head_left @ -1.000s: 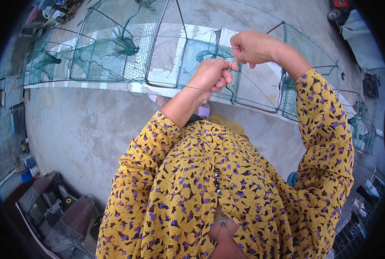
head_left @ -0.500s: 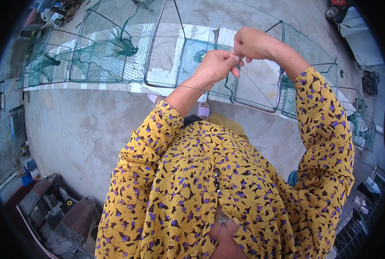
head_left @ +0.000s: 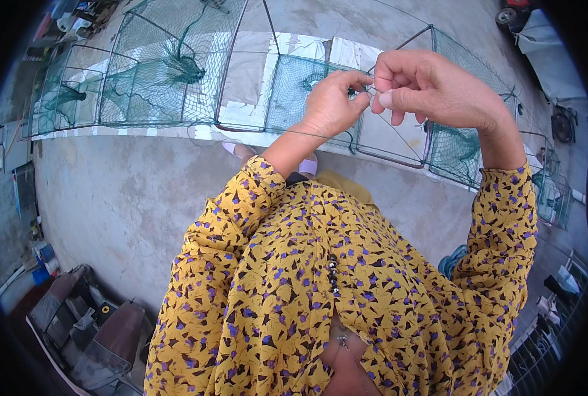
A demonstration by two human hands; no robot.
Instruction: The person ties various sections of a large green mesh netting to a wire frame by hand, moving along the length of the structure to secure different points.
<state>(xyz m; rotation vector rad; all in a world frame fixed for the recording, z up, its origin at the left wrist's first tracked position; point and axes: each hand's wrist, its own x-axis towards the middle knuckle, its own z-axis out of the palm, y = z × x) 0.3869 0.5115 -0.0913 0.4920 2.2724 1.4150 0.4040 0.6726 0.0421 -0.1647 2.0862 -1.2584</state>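
Note:
Both hands are raised over a long fish trap of green netting (head_left: 152, 86) on dark metal frames (head_left: 226, 72). My left hand (head_left: 333, 104) is closed, thumb and forefinger pinching near a thin cord (head_left: 402, 137) that slants down to a frame's lower corner. Close by on the right, my right hand (head_left: 435, 91) has its fingers curled and thumb pressed in, at the cord's upper end. The fingers cover most of what they hold. An un-netted gap between two frames lies under the hands, and more netting (head_left: 465, 148) continues to the right.
A pale board or bench (head_left: 247, 79) lies beneath the trap. My feet in light sandals (head_left: 308, 165) stand at its near side on the concrete floor (head_left: 122, 198). A dark cart-like object (head_left: 116, 340) is at lower left, a grey cover (head_left: 551, 56) at upper right.
My right hand has moved right and turned, parting slightly from the left, and looks nearer. My left hand has shifted a little, its thumb and forefinger now more visible.

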